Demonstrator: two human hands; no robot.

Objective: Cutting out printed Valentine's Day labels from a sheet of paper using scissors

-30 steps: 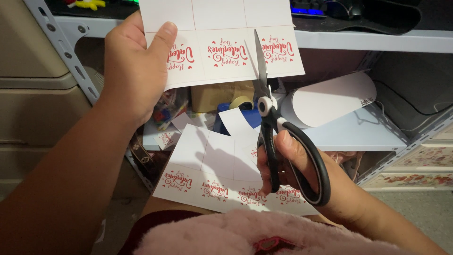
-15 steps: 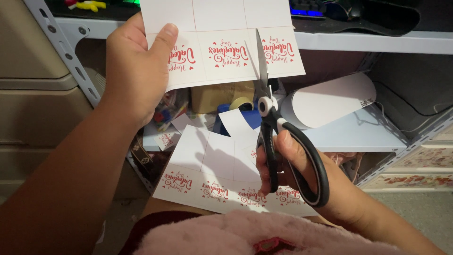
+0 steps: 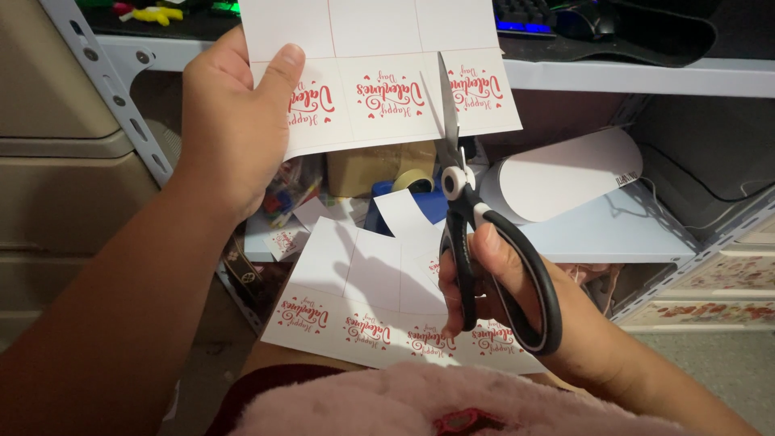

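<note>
My left hand [image 3: 234, 121] holds up a white printed sheet [image 3: 379, 73] with red script labels and thin ruled lines, thumb on its front left. My right hand [image 3: 500, 291] grips black-handled scissors [image 3: 460, 202], fingers through the loops. The blades point up, nearly closed, and sit in the sheet's lower edge between the middle and right labels. A second white sheet [image 3: 363, 299] with several red labels lies on my lap below.
A pink fluffy garment [image 3: 436, 404] covers my lap. Behind stands a grey metal shelf [image 3: 630, 77] holding a curled white card [image 3: 565, 173], a tape roll [image 3: 412, 179], a cardboard box and clutter. Beige drawers [image 3: 56, 178] stand at left.
The scissors blades have edged slightly higher into the held sheet. Both hands otherwise stay in place.
</note>
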